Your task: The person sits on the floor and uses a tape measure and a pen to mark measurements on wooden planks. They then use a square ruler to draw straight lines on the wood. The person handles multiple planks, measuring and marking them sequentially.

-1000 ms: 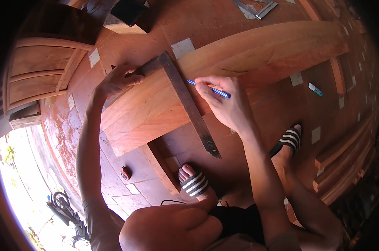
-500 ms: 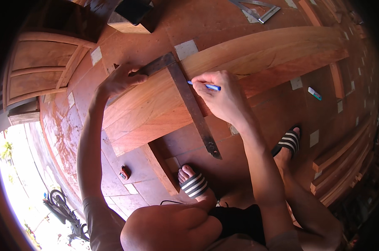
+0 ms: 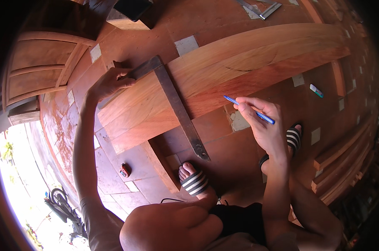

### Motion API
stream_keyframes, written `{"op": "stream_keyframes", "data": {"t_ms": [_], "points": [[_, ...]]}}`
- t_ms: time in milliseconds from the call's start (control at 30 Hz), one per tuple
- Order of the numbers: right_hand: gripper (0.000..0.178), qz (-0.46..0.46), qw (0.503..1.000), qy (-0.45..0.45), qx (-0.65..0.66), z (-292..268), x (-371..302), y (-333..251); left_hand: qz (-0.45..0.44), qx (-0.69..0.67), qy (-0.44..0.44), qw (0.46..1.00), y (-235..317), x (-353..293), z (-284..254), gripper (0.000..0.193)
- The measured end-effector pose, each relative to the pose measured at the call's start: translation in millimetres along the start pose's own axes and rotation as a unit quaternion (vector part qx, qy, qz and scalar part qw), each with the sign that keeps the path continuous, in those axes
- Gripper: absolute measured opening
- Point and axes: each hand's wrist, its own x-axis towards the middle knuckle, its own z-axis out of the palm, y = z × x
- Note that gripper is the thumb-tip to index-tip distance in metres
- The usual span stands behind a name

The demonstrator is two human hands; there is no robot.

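Note:
Long reddish-brown wooden boards (image 3: 256, 56) lie side by side across the view. A dark carpenter's square (image 3: 174, 98) rests on them, its blade crossing their width and its tip sticking out past the near edge. At the far edge, my left hand (image 3: 107, 87) has its thumb and fingers closed round the square's stock. My right hand (image 3: 267, 125) is held off the near edge, pinching a blue pen (image 3: 267, 119). The pen's tip points up and left toward the boards, apart from the square.
Wooden supports (image 3: 162, 167) sit under the boards. On the tiled floor are a red tape measure (image 3: 125, 170), a white and green correction pen (image 3: 316, 90) and a metal square (image 3: 267, 11). Stacked timber (image 3: 342, 161) lies at right. A box (image 3: 128, 21) holds a dark device.
My right hand with the pen has drawn back from the boards, toward me and right. The square and my left hand have slid left along the far edge.

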Motion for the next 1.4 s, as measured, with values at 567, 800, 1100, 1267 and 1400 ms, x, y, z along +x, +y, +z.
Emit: {"op": "stream_keyframes", "data": {"t_ms": [567,800,1100,1267,1400], "points": [[0.031,-0.005,1.0,-0.009,0.003,13,-1,6,0.014,-0.004,-0.015,1.0,-9,12,2,0.065],[0.035,-0.048,0.998,-0.028,0.004,45,25,6,0.053,0.035,0.043,0.997,-5,9,8,0.049],[0.034,-0.097,0.994,-0.036,-0.038,98,68,-6,0.047,0.034,0.036,0.998,-2,8,8,0.046],[0.03,-0.083,0.984,-0.053,-0.146,97,66,-14,0.044,0.027,0.04,0.998,-6,9,10,0.049],[0.03,-0.165,0.979,-0.016,-0.123,104,75,-14,0.033,0.076,0.055,0.995,-8,11,7,0.053]]}}
